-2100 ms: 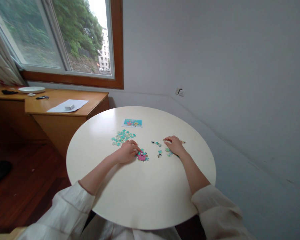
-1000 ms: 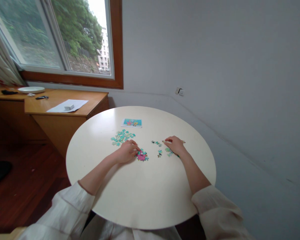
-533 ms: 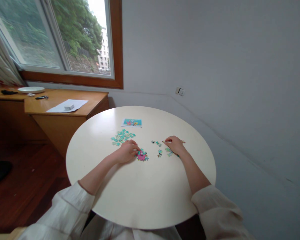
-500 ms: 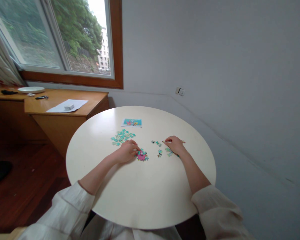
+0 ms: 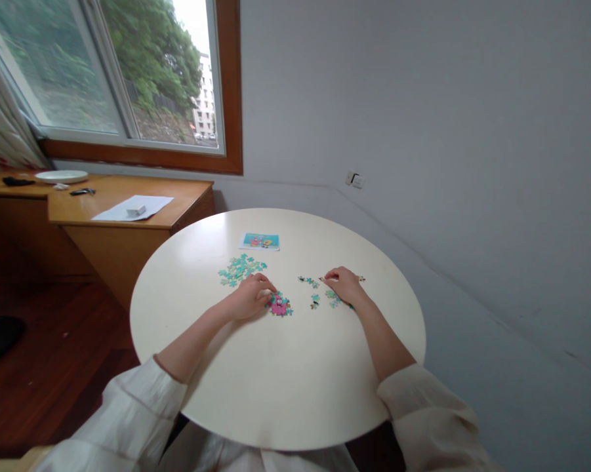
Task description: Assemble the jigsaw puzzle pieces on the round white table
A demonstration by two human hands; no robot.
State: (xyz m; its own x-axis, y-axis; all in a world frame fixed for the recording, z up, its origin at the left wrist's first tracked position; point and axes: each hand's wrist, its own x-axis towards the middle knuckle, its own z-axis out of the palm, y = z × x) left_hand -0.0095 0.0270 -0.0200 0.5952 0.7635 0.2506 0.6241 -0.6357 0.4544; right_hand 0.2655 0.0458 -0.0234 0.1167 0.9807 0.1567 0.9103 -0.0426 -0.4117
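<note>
Round table [image 5: 275,387] | pink puzzle cluster [image 5: 279,307] between hands [image 5: 250,296] [image 5: 345,286], nearer the left | hands apart (grip: can't tell)

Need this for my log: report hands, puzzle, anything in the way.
Left hand at edge of pink puzzle section, contact unclear. Right hand partly covers greenish pieces; grip unclear. Teal pile just beyond left hand.

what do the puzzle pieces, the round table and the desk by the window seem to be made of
Puzzle pieces: probably printed cardboard, being thin, flat and colourful; wood is possible. Round table: perhaps laminate, with a smooth, pale top that reflects light. Desk: wood or veneer, judging by its brown, slightly glossy surface.
</note>
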